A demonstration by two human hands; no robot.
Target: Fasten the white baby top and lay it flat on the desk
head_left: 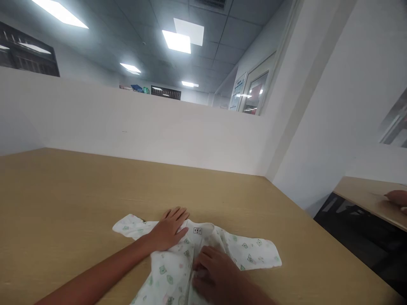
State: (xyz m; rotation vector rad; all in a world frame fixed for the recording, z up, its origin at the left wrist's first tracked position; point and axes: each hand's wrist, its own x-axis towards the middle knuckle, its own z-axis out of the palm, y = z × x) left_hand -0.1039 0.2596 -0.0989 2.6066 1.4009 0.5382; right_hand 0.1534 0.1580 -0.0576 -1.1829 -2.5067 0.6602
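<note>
A small white baby garment (170, 271) with a green and pink print lies spread on the wooden table, its sleeves out to both sides. A printed label shows inside its neckline. My left hand (170, 228) rests flat on the shoulder left of the neckline, fingers stretched out. Lower down, my right hand (214, 271) is on the front opening at the chest, with its fingers curled in on the fabric. Some blur and the hand itself hide the fingertips. The garment's lower part runs out of view at the bottom.
The wooden tabletop (95, 186) reaches to a low white partition (152, 131) at the back. A white wall (318, 127) stands at the right. Beyond it, another person's hand (397, 197) is over a second table (365, 190).
</note>
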